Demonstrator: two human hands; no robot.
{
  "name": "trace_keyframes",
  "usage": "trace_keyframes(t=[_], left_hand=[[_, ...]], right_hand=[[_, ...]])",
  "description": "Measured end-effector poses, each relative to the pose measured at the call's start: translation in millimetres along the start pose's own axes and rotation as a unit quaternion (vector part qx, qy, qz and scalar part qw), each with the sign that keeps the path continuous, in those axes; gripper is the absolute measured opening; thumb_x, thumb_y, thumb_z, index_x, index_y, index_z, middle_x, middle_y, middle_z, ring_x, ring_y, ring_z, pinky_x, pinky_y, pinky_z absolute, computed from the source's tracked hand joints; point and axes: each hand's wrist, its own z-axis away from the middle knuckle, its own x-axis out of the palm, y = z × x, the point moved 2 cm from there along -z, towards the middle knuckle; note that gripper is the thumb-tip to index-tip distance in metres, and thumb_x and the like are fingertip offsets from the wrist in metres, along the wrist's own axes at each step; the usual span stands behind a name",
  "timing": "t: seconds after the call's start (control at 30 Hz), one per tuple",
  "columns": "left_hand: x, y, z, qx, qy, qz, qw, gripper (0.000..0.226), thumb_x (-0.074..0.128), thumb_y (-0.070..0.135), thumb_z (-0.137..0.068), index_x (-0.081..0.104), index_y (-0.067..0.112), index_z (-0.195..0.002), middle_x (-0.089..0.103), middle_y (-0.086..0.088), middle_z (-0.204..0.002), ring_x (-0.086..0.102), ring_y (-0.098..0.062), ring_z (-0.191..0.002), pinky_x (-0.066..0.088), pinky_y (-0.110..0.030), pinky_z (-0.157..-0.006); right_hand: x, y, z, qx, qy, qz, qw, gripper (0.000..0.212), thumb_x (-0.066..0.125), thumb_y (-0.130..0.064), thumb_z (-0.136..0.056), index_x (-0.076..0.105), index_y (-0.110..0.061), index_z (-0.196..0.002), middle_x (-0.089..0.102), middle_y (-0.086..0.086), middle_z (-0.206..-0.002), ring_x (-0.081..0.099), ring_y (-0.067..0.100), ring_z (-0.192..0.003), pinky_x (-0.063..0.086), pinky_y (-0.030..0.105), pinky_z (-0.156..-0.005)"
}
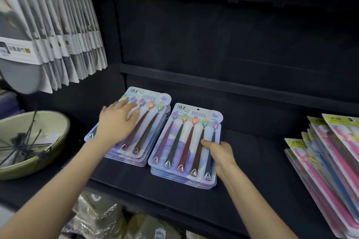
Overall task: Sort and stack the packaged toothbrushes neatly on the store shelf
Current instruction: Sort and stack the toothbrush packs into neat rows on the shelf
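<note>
The top toothbrush pack of the left stack carries the brand 洁王 in dark characters at its header's left corner and a large "5" in a round badge at the right. The top pack of the right stack shows the same 洁王 and "5" (the code line beneath is too blurred). Print on the hanging grey packs and the pink packs is unreadable.

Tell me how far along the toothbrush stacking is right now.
Done: two stacks of five-brush packs lie side by side on the shelf. In hand: the left hand presses flat on the left stack, and the right hand grips the right stack at its edge. Left: squaring both stacks' uneven edges, and probably the pink toothbrush packs slumped at the right.
</note>
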Motion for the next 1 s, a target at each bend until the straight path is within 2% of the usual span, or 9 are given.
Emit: trace_keyframes(t=[0.1, 0.3, 0.47, 0.6, 0.7, 0.8, 0.83, 0.9, 1.0], left_hand=[[11, -27, -4, 0.016, -0.106, -0.097, 0.99, 0.046, 0.027, 0.043, -0.102, 0.032, 0.035, -0.147, 0.019, 0.005, -0.159, 0.013, -0.028, -0.146, 0.005, -0.053, -0.116], [35, -48, 1, 0.04, -0.203, -0.122, 0.971, 0.046, 0.018, 0.049, -0.101, 0.018, 0.047, -0.147, 0.012, 0.012, -0.159, 0.004, -0.021, -0.148, 0.001, -0.054, -0.116], [43, -54, 2, 0.043, -0.181, -0.12, 0.975, 0.047, 0.017, 0.049, -0.1, 0.018, 0.048, -0.147, 0.012, 0.013, -0.159, 0.003, -0.021, -0.148, -0.001, -0.053, -0.116], [44, -54, 3, 0.042, -0.174, -0.117, 0.977, 0.046, 0.018, 0.049, -0.1, 0.021, 0.048, -0.146, 0.015, 0.012, -0.159, 0.005, -0.021, -0.148, -0.002, -0.053, -0.116], [40, -48, 3, 0.042, -0.159, -0.119, 0.979, 0.047, 0.02, 0.049, -0.101, 0.025, 0.043, -0.147, 0.019, 0.008, -0.158, 0.008, -0.024, -0.147, -0.001, -0.055, -0.115], [32, -21, 10, 0.065, -0.119, -0.111, 0.985, 0.06, 0.011, 0.056, -0.094, 0.033, 0.037, -0.146, 0.029, 0.001, -0.155, 0.017, -0.028, -0.145, 0.003, -0.055, -0.115], [29, -6, 14, 0.077, -0.107, -0.096, 0.987, 0.069, 0.008, 0.059, -0.087, 0.037, 0.034, -0.145, 0.033, 0.0, -0.154, 0.022, -0.028, -0.144, 0.005, -0.054, -0.115], [24, 31, 24, 0.116, -0.09, -0.063, 0.987, 0.084, 0.001, 0.061, -0.078, 0.045, 0.028, -0.142, 0.042, -0.003, -0.148, 0.032, -0.028, -0.139, 0.013, -0.05, -0.115], [28, 100, 45, 0.178, -0.077, 0.036, 0.98, 0.077, 0.01, 0.057, -0.084, 0.056, 0.019, -0.133, 0.057, -0.006, -0.134, 0.048, -0.027, -0.126, 0.025, -0.045, -0.111]], right_hand=[[10, 1, -2, -0.009, 0.009, 0.002, 1.0, 0.026, 0.071, -0.012, -0.08, 0.062, -0.003, -0.103, 0.071, 0.014, -0.096, 0.069, 0.03, -0.086, 0.056, 0.046, -0.085], [18, -2, -6, -0.007, 0.0, -0.003, 1.0, 0.021, 0.07, -0.008, -0.081, 0.064, -0.004, -0.1, 0.072, 0.012, -0.093, 0.07, 0.029, -0.086, 0.056, 0.045, -0.084], [17, -5, -7, -0.021, -0.014, 0.029, 0.999, 0.012, 0.068, -0.009, -0.082, 0.067, -0.006, -0.094, 0.074, 0.01, -0.09, 0.07, 0.026, -0.083, 0.057, 0.04, -0.082], [16, -7, -2, -0.031, -0.023, 0.038, 0.999, 0.016, 0.067, -0.012, -0.085, 0.067, -0.008, -0.1, 0.073, 0.009, -0.096, 0.069, 0.024, -0.086, 0.056, 0.037, -0.081], [9, -10, 12, -0.074, -0.019, 0.08, 0.994, 0.038, 0.068, -0.019, -0.087, 0.058, -0.009, -0.121, 0.068, 0.007, -0.108, 0.065, 0.018, -0.093, 0.053, 0.032, -0.082], [-11, -15, 34, -0.119, 0.017, 0.155, 0.981, 0.069, 0.065, -0.031, -0.09, 0.033, -0.009, -0.146, 0.045, 0.008, -0.145, 0.045, 0.022, -0.131, 0.041, 0.035, -0.105], [-21, -18, 43, -0.138, 0.025, 0.168, 0.976, 0.069, 0.064, -0.033, -0.09, 0.033, -0.011, -0.147, 0.039, 0.007, -0.15, 0.04, 0.021, -0.136, 0.037, 0.035, -0.109], [-48, -24, 65, -0.192, 0.053, 0.192, 0.961, 0.062, 0.063, -0.034, -0.09, 0.039, -0.014, -0.144, 0.043, 0.004, -0.148, 0.042, 0.018, -0.134, 0.037, 0.033, -0.109], [-102, -37, 102, -0.274, 0.116, 0.245, 0.923, 0.051, 0.061, -0.035, -0.091, 0.049, -0.019, -0.137, 0.052, -0.002, -0.139, 0.047, 0.014, -0.128, 0.039, 0.031, -0.105]])
